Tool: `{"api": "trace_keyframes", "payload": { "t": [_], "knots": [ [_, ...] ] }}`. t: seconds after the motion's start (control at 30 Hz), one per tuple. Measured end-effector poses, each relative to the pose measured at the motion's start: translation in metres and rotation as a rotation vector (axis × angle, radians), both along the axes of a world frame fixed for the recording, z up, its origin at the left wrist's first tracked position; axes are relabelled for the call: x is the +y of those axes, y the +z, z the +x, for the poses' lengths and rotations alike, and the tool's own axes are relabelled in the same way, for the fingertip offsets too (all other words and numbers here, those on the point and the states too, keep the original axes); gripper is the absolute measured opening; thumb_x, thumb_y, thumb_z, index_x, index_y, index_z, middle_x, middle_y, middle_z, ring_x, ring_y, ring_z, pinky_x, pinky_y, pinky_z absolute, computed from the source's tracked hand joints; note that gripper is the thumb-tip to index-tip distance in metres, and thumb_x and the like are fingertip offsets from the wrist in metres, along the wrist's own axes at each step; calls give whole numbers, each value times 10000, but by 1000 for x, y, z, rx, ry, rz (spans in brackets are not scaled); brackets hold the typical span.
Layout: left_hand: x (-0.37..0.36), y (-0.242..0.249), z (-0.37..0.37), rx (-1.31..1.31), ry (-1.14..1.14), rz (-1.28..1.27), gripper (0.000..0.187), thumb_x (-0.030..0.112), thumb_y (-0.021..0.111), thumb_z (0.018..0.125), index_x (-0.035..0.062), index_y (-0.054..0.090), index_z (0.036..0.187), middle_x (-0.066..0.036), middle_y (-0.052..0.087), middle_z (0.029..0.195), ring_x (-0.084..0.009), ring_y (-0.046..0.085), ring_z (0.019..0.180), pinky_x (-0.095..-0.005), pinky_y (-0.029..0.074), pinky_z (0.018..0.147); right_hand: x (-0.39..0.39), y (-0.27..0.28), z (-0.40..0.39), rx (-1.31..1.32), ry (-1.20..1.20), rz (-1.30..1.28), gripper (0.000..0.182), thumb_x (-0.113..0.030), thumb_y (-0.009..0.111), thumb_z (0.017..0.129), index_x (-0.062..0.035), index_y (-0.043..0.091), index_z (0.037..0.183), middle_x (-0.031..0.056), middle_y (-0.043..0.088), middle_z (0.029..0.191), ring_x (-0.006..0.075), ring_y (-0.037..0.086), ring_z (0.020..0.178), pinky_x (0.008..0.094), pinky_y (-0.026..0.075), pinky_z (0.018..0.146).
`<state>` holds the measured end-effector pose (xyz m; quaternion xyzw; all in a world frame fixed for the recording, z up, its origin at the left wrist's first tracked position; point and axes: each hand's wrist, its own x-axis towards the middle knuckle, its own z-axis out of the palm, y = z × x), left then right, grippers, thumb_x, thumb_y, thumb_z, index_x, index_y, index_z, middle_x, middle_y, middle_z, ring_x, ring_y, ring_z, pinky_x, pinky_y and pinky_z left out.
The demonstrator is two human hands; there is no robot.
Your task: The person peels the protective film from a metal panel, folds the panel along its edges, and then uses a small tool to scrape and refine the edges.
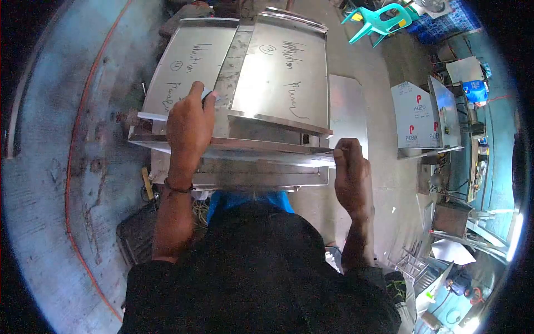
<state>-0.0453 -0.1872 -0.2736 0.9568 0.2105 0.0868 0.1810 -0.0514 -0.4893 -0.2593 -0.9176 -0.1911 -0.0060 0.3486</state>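
My left hand (191,125) is closed over the left metal panel, pinching a small pale-blue thing (206,93) whose kind I cannot make out. That panel (206,42) is a shallow folded tray with black handwriting on it. Beside it, a second panel (281,75) carries similar writing and a circled 3. Across the front, nearest my body, runs a long folded sheet-metal piece (250,146). My right hand (354,175) is closed at its right end, with thumb and fingers on the metal edge; the fingertips are partly hidden.
A green plastic chair (378,19) stands at the far right. Film-covered metal sheets (414,114) lean on the right, near a cluttered bench (473,161). An orange cord (69,167) runs along the floor at left. A blue seat (283,201) shows beneath me.
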Motion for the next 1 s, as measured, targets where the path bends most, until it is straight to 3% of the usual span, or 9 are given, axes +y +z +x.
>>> {"api": "trace_keyframes", "payload": {
  "t": [0.07, 0.2, 0.23, 0.27, 0.4, 0.6, 0.7, 0.83, 1.0],
  "knots": [
    [0, -3, 1, -15, 3, -2, 283, 286, 561, 966, 17, 577, 1051, -253, 675, 826, -426, 672, 856, -520, 511, 738, -6, 9, 1, 139, -89, 70, 117, -110, 475, 1011, -31, 441, 1091, 211, 642, 796, 398, 642, 713, 431, 500, 643],
    [1, -7, 3, -40, 5, -19, 302, 298, 552, 970, 15, 582, 1070, -249, 680, 835, -433, 670, 862, -526, 510, 744, -21, 15, 0, 213, -238, 81, 131, -143, 477, 1022, -24, 462, 1076, 200, 641, 791, 263, 626, 685, 397, 480, 634],
    [1, -7, 3, -40, 0, -20, 302, 298, 552, 970, 15, 582, 1070, -249, 680, 835, -433, 670, 862, -526, 510, 744, -29, 5, 1, 123, -241, 171, 119, -139, 480, 1024, -33, 478, 1076, 111, 580, 694, 152, 519, 625, 345, 427, 564],
    [1, -6, 3, -40, 2, -25, 305, 300, 550, 970, 16, 583, 1078, -253, 681, 855, -434, 669, 874, -526, 511, 750, -39, 4, 2, 123, -247, 169, 119, -139, 480, 1024, -33, 478, 1076, 111, 580, 694, 152, 519, 625, 345, 427, 564],
    [1, -5, 5, -16, 18, 22, 303, 294, 553, 966, 25, 586, 1100, -261, 680, 905, -434, 665, 905, -522, 512, 772, -64, 7, 3, 152, -418, 430, 111, -139, 487, 1020, -40, 501, 1067, -72, 382, 651, 21, 311, 586, 211, 261, 507],
    [1, -10, 7, -24, 35, 16, 325, 289, 561, 958, 27, 585, 1148, -257, 680, 949, -437, 652, 950, -525, 503, 793, -90, -3, 12, 140, -512, 637, 122, -126, 518, 1004, -23, 517, 1069, -45, 435, 676, 27, 349, 612, 203, 300, 527],
    [5, -15, 8, -53, -1, -24, 337, 290, 565, 955, 24, 582, 1160, -256, 679, 961, -442, 644, 960, -526, 499, 790, -74, -5, 8, 76, -389, 212, 133, -132, 560, 978, -6, 567, 1019, 28, 564, 737, 97, 459, 676, 281, 406, 606],
    [6, -17, 7, -66, -12, 41, 328, 288, 565, 956, 22, 581, 1147, -254, 677, 961, -448, 641, 954, -529, 497, 782, -59, 17, 1, 227, -217, 232, 120, -115, 527, 954, 4, 526, 939, 9, 498, 719, 81, 429, 676, 271, 390, 602],
    [7, -17, 9, -60, -15, 46, 298, 270, 569, 957, 15, 579, 1112, -263, 672, 957, -451, 643, 942, -528, 501, 773, -52, 3, 3, 572, -134, 863, 198, -243, 532, 809, -55, 497, 861, -40, 397, 719, 75, 335, 634, 228, 263, 549]
  ]
}}
